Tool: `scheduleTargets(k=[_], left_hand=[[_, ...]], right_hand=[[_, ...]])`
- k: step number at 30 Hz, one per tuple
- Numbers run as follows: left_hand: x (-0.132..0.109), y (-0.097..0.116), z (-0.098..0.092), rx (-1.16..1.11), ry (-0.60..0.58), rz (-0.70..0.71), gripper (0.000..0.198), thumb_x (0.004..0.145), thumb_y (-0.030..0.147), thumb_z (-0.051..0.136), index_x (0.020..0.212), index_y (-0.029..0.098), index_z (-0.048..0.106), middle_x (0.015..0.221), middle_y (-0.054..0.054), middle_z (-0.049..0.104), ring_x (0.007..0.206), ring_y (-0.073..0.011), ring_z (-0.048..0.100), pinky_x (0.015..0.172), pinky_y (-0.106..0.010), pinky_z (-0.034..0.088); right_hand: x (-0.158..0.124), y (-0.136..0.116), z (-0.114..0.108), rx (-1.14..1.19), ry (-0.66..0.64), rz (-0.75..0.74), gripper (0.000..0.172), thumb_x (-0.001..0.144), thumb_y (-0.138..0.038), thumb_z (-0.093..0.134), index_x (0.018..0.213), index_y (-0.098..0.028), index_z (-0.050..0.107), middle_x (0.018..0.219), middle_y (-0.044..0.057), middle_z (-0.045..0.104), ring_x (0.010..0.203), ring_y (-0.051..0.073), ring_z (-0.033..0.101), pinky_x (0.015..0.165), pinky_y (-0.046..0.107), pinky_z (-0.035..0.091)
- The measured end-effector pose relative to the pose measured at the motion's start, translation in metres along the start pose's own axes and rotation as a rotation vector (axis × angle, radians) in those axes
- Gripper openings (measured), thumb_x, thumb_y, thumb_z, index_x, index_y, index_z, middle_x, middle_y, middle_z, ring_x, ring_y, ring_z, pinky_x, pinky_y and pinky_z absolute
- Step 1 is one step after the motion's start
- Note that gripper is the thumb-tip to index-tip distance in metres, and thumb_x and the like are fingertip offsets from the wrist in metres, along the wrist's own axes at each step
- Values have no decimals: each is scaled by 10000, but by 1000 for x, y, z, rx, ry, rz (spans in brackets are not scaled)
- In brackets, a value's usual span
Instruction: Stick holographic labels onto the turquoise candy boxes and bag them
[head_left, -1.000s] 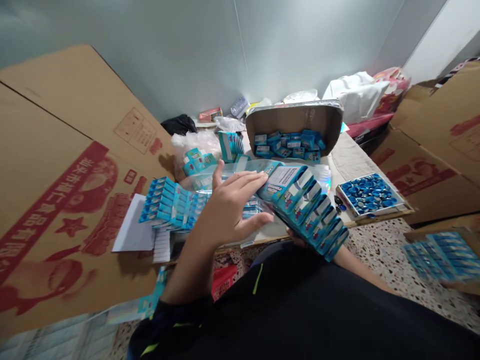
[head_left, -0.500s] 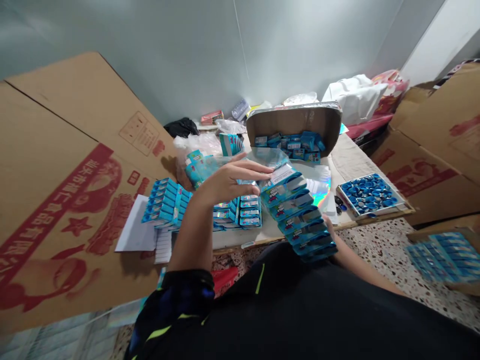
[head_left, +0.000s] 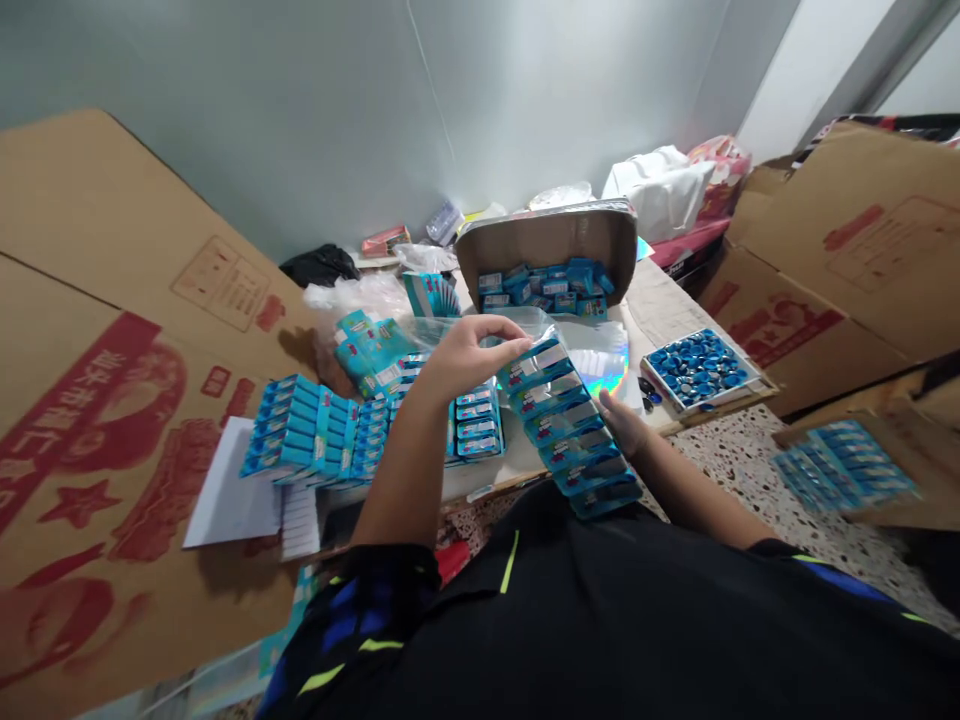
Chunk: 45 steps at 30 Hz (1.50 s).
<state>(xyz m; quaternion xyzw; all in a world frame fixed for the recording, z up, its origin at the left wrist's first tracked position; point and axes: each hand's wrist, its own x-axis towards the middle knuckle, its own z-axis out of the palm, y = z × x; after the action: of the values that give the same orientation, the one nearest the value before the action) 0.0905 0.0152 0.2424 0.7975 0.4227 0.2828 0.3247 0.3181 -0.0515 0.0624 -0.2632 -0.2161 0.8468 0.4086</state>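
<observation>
A row of several small blue boxes (head_left: 568,425) in a clear plastic bag slants down in front of my chest. My left hand (head_left: 480,352) is closed at its upper end, thumb and fingers pinching the plastic near the top box. Along the lower right side, my right hand (head_left: 624,424) grips the pack, its thumb at the edge and its other fingers partly hidden behind. The bag's loose clear end (head_left: 525,322) spreads out beyond my left hand. Under and beside my left arm, stacked blue boxes (head_left: 300,425) stand in rows on the table.
An open carton (head_left: 547,235) of loose blue boxes stands at the back. A shallow tray (head_left: 679,405) of blue oval pieces lies right. Large cardboard boxes (head_left: 97,230) flank the table. Another carton with packed blue boxes (head_left: 844,465) sits low at right.
My view has swung to the right. My left hand's fingers, stretched over the top box before, now pinch its end. My right hand shows more at the pack's side, and the pack's face is turned up.
</observation>
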Motion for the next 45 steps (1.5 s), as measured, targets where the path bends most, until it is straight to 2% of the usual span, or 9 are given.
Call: scheduleTargets(k=[5,12,16,21,26,31,35,39,45], left_hand=[[10,6,-2,97,133,136,252,920,420,685,905,196,799,972,-70,811,939,-226,742,967,-409,560],[3,24,7,389,105,344,214,1022,345,549,964,233,721,1037,-19,779,1041,-192,700,1227,-500,370],[-5,35,15,443,187,353,217,1050,299,467,1009,226,667,1069,-31,747,1085,-203,660,1186,-482,415],[-11,37,20,287,189,365,208,986,423,624,947,226,678,1136,-59,748,1119,-228,676,1107,-463,486],[-11,27,17,264,220,319,155,899,385,767,866,237,732,973,-16,793,1049,-224,740,1125,-476,482],[-9,16,19,346,307,527,124,933,327,745,1032,259,776,1041,-23,798,1048,-213,752,990,-398,584],[-7,7,22,499,490,668,169,940,250,730,1097,294,773,1020,-11,787,1015,-210,753,911,-373,613],[-10,9,22,528,591,556,108,941,268,726,1022,270,797,953,-24,785,888,-188,739,827,-346,610],[-21,23,13,123,203,144,276,1001,403,619,961,202,804,978,-70,778,897,-174,732,697,-254,597]], right_hand=[[9,2,19,-59,-57,8,550,692,-697,798,976,-234,714,780,16,731,684,231,704,663,389,618],[22,-10,42,-194,58,-329,632,771,-709,760,1231,-292,641,1109,2,730,1135,213,684,1021,381,560],[14,-16,40,-291,119,-481,667,780,-659,781,1317,-296,622,1368,10,660,1334,220,571,1160,378,446],[7,-22,39,-262,50,-465,504,799,-529,796,1210,-286,636,1141,3,731,1059,211,688,932,338,565],[10,-26,37,-265,80,-535,434,746,-457,858,1044,-260,611,1004,-8,717,907,162,683,804,274,566],[10,-26,43,-280,97,-638,613,799,-448,822,1309,-343,498,1021,-15,714,832,159,695,768,315,592],[12,-18,44,-385,122,-729,643,877,-487,733,1442,-385,443,1104,20,706,915,191,700,832,379,608],[15,-10,39,-449,152,-788,532,938,-482,661,1440,-407,502,1131,25,696,941,187,687,849,378,600],[17,-8,36,-484,152,-857,472,984,-445,612,1450,-450,534,1158,17,702,989,191,682,874,383,594]])
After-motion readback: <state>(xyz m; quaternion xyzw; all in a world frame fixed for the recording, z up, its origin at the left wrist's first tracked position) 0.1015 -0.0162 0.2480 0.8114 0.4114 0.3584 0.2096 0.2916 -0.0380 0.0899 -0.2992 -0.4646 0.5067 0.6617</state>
